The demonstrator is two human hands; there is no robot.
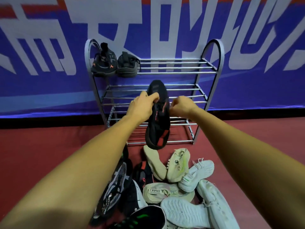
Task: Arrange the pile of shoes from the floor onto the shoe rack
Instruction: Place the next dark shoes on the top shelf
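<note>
A black sneaker with red accents (158,116) hangs in the air in front of the grey metal shoe rack (178,72), toe pointing up. My left hand (142,104) grips its left side near the laces. My right hand (181,105) pinches its right edge. Two black shoes (113,63) stand on the left end of the rack's top shelf. Below my arms a pile of shoes (173,182) lies on the red floor: beige, white and black ones, several turned over.
The rack stands against a blue banner wall with large white characters (49,55). Its middle and bottom shelves hold nothing that I can see. Red floor (255,138) stretches to the right and left of the pile.
</note>
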